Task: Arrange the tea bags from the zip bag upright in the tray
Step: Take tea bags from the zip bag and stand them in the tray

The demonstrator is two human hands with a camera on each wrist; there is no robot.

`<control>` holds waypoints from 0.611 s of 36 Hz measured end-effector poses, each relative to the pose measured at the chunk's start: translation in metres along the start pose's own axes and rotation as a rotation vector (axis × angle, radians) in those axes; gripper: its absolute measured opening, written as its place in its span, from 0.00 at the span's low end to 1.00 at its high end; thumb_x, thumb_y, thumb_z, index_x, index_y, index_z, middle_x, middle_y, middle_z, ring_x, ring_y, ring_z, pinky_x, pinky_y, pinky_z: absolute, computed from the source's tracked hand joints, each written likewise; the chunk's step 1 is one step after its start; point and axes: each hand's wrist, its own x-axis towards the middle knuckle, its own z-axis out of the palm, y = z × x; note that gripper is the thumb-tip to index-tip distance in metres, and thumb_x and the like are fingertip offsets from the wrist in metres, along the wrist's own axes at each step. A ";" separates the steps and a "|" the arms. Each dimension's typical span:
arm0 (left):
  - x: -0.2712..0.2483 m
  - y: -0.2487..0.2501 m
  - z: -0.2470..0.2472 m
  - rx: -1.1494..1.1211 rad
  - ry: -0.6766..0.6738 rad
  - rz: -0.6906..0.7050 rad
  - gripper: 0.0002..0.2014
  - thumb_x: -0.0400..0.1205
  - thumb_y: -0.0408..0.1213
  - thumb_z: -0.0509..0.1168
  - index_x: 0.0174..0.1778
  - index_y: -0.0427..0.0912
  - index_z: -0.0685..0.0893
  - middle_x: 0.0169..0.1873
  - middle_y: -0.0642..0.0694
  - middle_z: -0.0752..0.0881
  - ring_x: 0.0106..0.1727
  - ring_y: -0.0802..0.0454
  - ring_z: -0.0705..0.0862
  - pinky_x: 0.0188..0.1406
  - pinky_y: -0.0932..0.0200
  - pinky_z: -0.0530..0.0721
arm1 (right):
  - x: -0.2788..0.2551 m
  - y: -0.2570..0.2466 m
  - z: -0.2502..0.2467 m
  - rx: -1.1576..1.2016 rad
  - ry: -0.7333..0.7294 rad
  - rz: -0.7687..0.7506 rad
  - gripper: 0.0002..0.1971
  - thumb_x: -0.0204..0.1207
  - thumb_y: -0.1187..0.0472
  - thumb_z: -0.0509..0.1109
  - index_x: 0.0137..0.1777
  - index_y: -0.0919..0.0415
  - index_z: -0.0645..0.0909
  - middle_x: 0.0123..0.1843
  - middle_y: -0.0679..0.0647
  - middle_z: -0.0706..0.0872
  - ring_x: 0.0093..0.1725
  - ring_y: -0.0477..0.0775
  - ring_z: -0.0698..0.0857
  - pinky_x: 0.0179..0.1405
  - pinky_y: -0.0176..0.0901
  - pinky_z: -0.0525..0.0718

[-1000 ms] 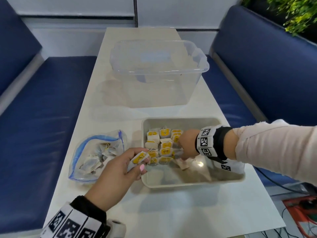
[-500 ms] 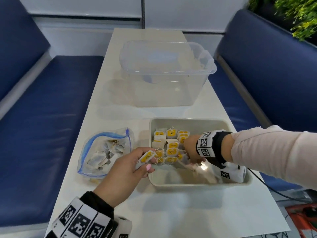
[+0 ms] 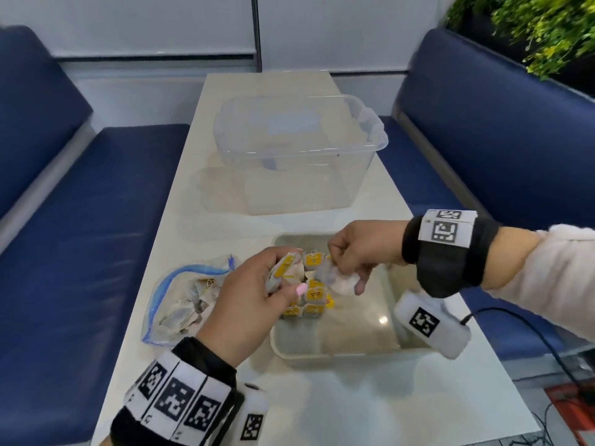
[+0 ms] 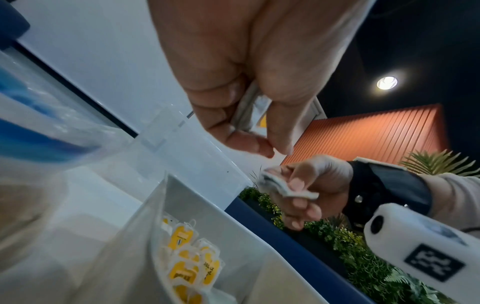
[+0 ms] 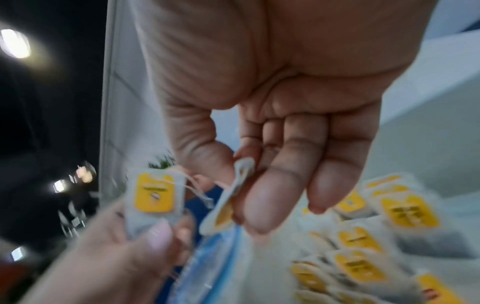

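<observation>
Both hands lifted above tray, left hand and right hand each pinching a tea bag

On the white tabletop, the clear zip bag lies left of the fingers, the grey tray beneath them, the clear plastic tub beyond.

Surface: white table, long, set between two blue benches.
Far end: clear tub, standing on the table.
Near right: grey tray, directly in front of the tub, apart from it.
Near left: zip bag, lying flat just beside the tray.
</observation>
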 end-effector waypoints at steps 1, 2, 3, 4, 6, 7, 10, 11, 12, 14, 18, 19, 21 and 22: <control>0.002 0.002 0.004 -0.016 0.004 0.000 0.22 0.72 0.30 0.76 0.51 0.61 0.81 0.41 0.54 0.86 0.37 0.65 0.85 0.39 0.76 0.78 | -0.004 0.000 0.001 0.067 0.000 -0.032 0.16 0.72 0.79 0.64 0.28 0.61 0.72 0.24 0.57 0.80 0.21 0.50 0.84 0.22 0.33 0.80; 0.003 0.004 0.007 -0.031 0.007 -0.003 0.23 0.69 0.29 0.78 0.50 0.61 0.81 0.38 0.53 0.84 0.33 0.64 0.83 0.37 0.75 0.79 | -0.008 0.000 0.003 0.127 -0.005 -0.061 0.16 0.72 0.79 0.63 0.28 0.62 0.71 0.24 0.57 0.80 0.19 0.50 0.83 0.19 0.31 0.78; 0.004 0.006 0.010 -0.042 0.014 -0.005 0.24 0.67 0.28 0.79 0.49 0.61 0.82 0.36 0.53 0.83 0.30 0.65 0.81 0.35 0.75 0.78 | -0.010 0.000 0.004 0.192 -0.010 -0.089 0.16 0.72 0.80 0.63 0.28 0.62 0.71 0.26 0.59 0.80 0.18 0.50 0.83 0.18 0.31 0.77; 0.005 0.008 0.013 -0.045 0.023 -0.003 0.24 0.66 0.27 0.79 0.48 0.59 0.83 0.37 0.54 0.82 0.29 0.65 0.80 0.34 0.75 0.77 | -0.012 0.002 0.006 0.257 -0.017 -0.113 0.16 0.73 0.80 0.62 0.29 0.63 0.72 0.28 0.60 0.80 0.18 0.51 0.82 0.18 0.31 0.77; 0.006 0.010 0.018 -0.033 0.046 0.016 0.22 0.64 0.26 0.80 0.45 0.57 0.85 0.40 0.55 0.84 0.31 0.66 0.80 0.35 0.76 0.77 | -0.015 0.006 0.010 0.392 -0.022 -0.139 0.15 0.73 0.81 0.62 0.30 0.63 0.72 0.30 0.61 0.81 0.18 0.51 0.82 0.19 0.33 0.79; 0.007 0.009 0.019 -0.030 0.057 0.022 0.21 0.64 0.25 0.79 0.42 0.56 0.86 0.41 0.56 0.86 0.33 0.66 0.81 0.37 0.76 0.77 | -0.016 0.008 0.012 0.456 -0.028 -0.145 0.14 0.72 0.80 0.63 0.31 0.63 0.73 0.30 0.61 0.82 0.18 0.52 0.82 0.19 0.33 0.80; 0.006 0.010 0.024 -0.069 0.058 0.019 0.15 0.68 0.22 0.76 0.37 0.50 0.86 0.42 0.50 0.88 0.40 0.66 0.85 0.37 0.76 0.78 | -0.019 0.015 0.016 0.603 -0.059 -0.168 0.08 0.64 0.74 0.69 0.32 0.61 0.76 0.31 0.60 0.83 0.19 0.51 0.82 0.22 0.34 0.82; 0.005 0.013 0.025 -0.095 0.047 0.012 0.13 0.70 0.21 0.74 0.36 0.47 0.86 0.40 0.47 0.87 0.38 0.67 0.85 0.34 0.77 0.79 | -0.020 0.017 0.017 0.636 -0.059 -0.175 0.08 0.64 0.74 0.69 0.33 0.62 0.76 0.31 0.59 0.84 0.19 0.50 0.83 0.23 0.34 0.83; 0.004 0.015 0.026 -0.127 0.026 0.002 0.11 0.71 0.21 0.73 0.36 0.44 0.85 0.38 0.46 0.87 0.35 0.67 0.85 0.31 0.78 0.78 | -0.021 0.018 0.018 0.657 -0.046 -0.179 0.09 0.68 0.75 0.70 0.35 0.62 0.77 0.30 0.59 0.85 0.19 0.50 0.83 0.23 0.35 0.83; 0.003 0.020 0.027 -0.181 0.009 -0.012 0.07 0.74 0.23 0.72 0.37 0.39 0.83 0.33 0.47 0.85 0.31 0.69 0.85 0.27 0.79 0.77 | -0.025 0.019 0.020 0.647 0.001 -0.181 0.05 0.73 0.66 0.71 0.38 0.62 0.77 0.29 0.59 0.85 0.20 0.51 0.82 0.24 0.36 0.84; 0.003 0.015 0.027 -0.183 0.061 -0.045 0.02 0.77 0.30 0.70 0.43 0.36 0.83 0.36 0.44 0.86 0.30 0.68 0.85 0.25 0.77 0.77 | -0.032 0.015 0.018 0.532 0.179 -0.177 0.21 0.62 0.41 0.68 0.40 0.61 0.77 0.26 0.57 0.80 0.20 0.54 0.77 0.23 0.39 0.79; 0.004 0.014 0.027 -0.187 0.075 -0.057 0.02 0.78 0.29 0.69 0.45 0.35 0.83 0.36 0.44 0.86 0.30 0.69 0.85 0.25 0.77 0.77 | -0.035 0.014 0.017 0.471 0.240 -0.198 0.22 0.60 0.40 0.70 0.39 0.60 0.77 0.27 0.55 0.79 0.21 0.53 0.76 0.23 0.39 0.77; 0.004 0.014 0.028 -0.183 0.069 -0.070 0.02 0.79 0.28 0.68 0.45 0.34 0.83 0.34 0.47 0.85 0.29 0.70 0.84 0.23 0.78 0.76 | -0.039 0.012 0.017 0.308 0.384 -0.275 0.20 0.59 0.47 0.78 0.39 0.59 0.76 0.31 0.52 0.80 0.23 0.48 0.77 0.23 0.38 0.76; 0.004 0.014 0.028 -0.168 0.063 -0.071 0.01 0.79 0.28 0.68 0.44 0.34 0.83 0.33 0.48 0.84 0.29 0.70 0.84 0.22 0.78 0.75 | -0.041 0.011 0.017 0.216 0.460 -0.326 0.18 0.60 0.53 0.82 0.39 0.57 0.75 0.34 0.52 0.81 0.25 0.45 0.78 0.25 0.36 0.78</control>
